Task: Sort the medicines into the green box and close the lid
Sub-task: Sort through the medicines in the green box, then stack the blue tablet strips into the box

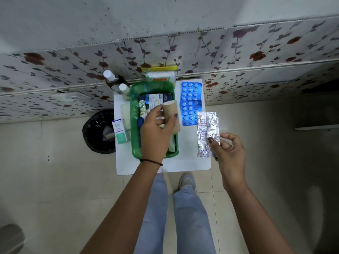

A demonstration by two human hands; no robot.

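Note:
A green box (134,114) lies open on a small white table (185,162), with several medicine packs inside, among them a dark blue carton (156,99) and a foil strip (142,107). My left hand (156,132) hovers over the box and grips a tan bandage roll (170,114). To the right of the box lie two blue tablet strips (189,99). My right hand (228,149) holds a crinkled silver foil strip (208,132) upright above the table's right edge. No lid is clearly visible.
A white-and-green carton (119,132) stands left of the box. Two white-capped bottles (117,82) sit at the table's back left, cotton-bud packs (159,74) behind the box. A black-lined bin (100,131) stands on the floor to the left. My legs are under the table edge.

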